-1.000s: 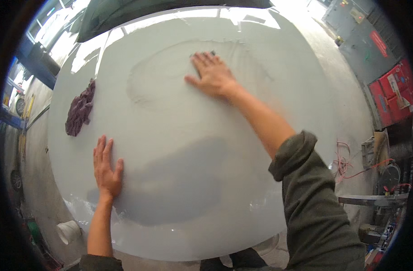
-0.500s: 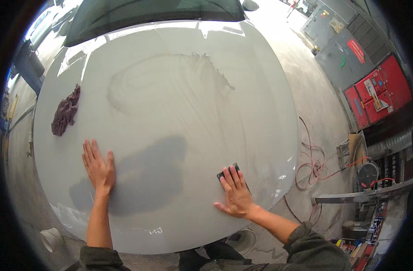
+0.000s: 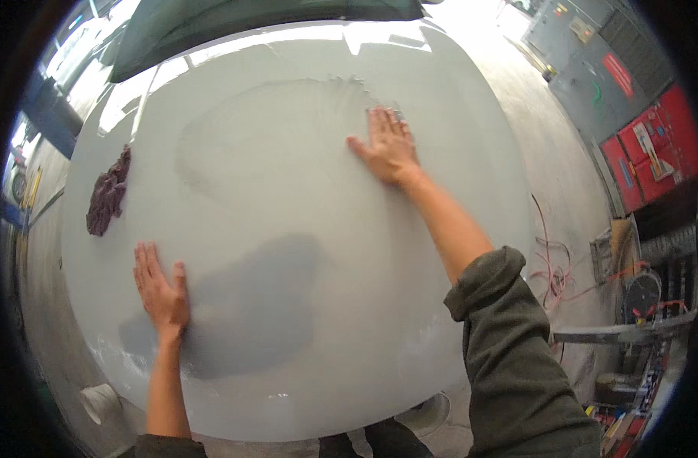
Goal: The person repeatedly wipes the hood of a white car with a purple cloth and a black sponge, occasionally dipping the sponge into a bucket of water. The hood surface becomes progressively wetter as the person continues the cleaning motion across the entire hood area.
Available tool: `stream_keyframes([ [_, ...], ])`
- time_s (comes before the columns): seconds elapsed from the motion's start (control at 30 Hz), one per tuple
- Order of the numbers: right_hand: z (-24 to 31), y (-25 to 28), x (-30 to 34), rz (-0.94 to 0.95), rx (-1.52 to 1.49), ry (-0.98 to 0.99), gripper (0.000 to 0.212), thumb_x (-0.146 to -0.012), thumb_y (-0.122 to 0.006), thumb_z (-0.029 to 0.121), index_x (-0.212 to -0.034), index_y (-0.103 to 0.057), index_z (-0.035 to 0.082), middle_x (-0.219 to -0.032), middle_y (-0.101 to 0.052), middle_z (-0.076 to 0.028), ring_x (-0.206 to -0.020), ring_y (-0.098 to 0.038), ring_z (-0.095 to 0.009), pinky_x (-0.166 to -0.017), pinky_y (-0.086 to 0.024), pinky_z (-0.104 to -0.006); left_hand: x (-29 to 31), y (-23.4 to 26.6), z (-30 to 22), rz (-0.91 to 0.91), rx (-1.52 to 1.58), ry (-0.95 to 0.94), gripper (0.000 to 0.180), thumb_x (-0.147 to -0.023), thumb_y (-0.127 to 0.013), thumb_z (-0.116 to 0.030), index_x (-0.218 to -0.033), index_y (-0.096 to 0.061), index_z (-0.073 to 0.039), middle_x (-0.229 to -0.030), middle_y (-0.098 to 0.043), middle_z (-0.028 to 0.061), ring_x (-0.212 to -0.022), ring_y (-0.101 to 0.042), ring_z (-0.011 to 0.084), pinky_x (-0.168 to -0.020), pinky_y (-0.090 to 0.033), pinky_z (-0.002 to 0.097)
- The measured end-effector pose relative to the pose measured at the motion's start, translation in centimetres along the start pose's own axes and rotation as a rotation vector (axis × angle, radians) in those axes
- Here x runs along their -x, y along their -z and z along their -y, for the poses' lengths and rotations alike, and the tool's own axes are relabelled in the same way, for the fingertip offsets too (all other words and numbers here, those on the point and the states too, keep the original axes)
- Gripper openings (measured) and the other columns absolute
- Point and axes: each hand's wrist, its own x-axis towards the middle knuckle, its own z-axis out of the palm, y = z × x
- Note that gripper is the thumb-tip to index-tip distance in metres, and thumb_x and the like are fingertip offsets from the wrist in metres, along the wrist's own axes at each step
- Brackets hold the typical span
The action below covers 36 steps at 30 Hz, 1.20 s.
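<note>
A pale, glossy car hood [image 3: 242,183] fills the middle of the view, with a wet, smeared film across its far part. My left hand [image 3: 164,298] rests flat on the near left of the hood, fingers stretched and holding nothing. Out on the far right part, my right hand [image 3: 389,149] presses a small dark sanding pad [image 3: 399,114] against the surface. Its fingers cover nearly all of the pad; only a blurred edge shows at the fingertips. A crumpled purple-brown cloth [image 3: 108,197] lies on the hood's left side, beyond my left hand.
The windshield [image 3: 265,15] rises at the far edge. On the floor to the right are a coiled red hose [image 3: 555,275], a red cabinet [image 3: 654,153] and a grey metal cabinet [image 3: 585,91]. A bucket [image 3: 429,412] stands by my legs, and a white roll [image 3: 101,403] lies lower left.
My right hand has slid the pad far forward across the hood, from the near right to the far wet patch. My left hand has stayed flat in nearly the same place.
</note>
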Motion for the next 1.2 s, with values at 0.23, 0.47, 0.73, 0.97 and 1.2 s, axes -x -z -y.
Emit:
stream_keyframes([
  [0.23,2.1,-1.3,25.2,-0.014,-0.054,0.328,0.09,-0.101,-0.049,0.06,-0.161,-0.027,-0.002,-0.171,-0.021,-0.019,-0.16,-0.014,-0.036,-0.129,-0.01,-0.0511,-0.6,-0.8,3.6,-0.012,-0.025,-0.032,0.072,-0.108,-0.039,-0.05,-0.162,-0.031,-0.003,-0.17,-0.027,0.0164,-0.159,-0.021,0.0305,-0.13,-0.013,0.0457],
  [0.47,-2.3,0.2,35.6,0.147,-0.004,0.54,0.084,-0.1,-0.049,0.064,-0.161,-0.037,0.008,-0.171,-0.025,-0.011,-0.16,-0.016,-0.032,-0.13,-0.009,-0.0503,4.9,0.9,-2.1,0.063,0.047,-0.224,0.073,-0.108,-0.037,-0.05,-0.163,-0.027,-0.004,-0.171,-0.024,0.0166,-0.16,-0.017,0.0312,-0.131,-0.01,0.0462],
  [0.73,-4.2,-1.6,18.4,-0.019,0.022,0.626,0.085,-0.097,-0.057,0.057,-0.163,-0.032,0.01,-0.17,-0.03,-0.01,-0.159,-0.022,-0.029,-0.129,-0.014,-0.0476,6.0,2.9,-1.7,0.042,0.037,-0.185,0.074,-0.106,-0.042,-0.052,-0.161,-0.032,-0.005,-0.169,-0.028,0.0162,-0.158,-0.022,0.0308,-0.131,-0.012,0.046],
  [0.97,-0.3,-2.6,11.4,-0.175,-0.012,0.031,0.085,-0.104,-0.031,0.068,-0.165,-0.024,0.011,-0.172,-0.023,-0.01,-0.16,-0.016,-0.027,-0.132,-0.01,-0.0455,5.4,1.4,-1.4,-0.036,0.099,-0.21,0.07,-0.105,-0.042,-0.053,-0.16,-0.036,-0.009,-0.168,-0.032,0.0126,-0.158,-0.024,0.0292,-0.131,-0.014,0.0453],
  [1.2,2.4,-4.2,28.6,-0.22,0.04,0.114,0.086,-0.103,-0.033,0.068,-0.164,-0.026,0.008,-0.171,-0.025,-0.01,-0.16,-0.017,-0.028,-0.131,-0.012,-0.0468,4.3,-0.4,0.2,-0.112,0.046,-0.22,0.066,-0.107,-0.04,-0.05,-0.16,-0.039,-0.01,-0.168,-0.034,0.0107,-0.158,-0.025,0.0267,-0.13,-0.016,0.043],
])
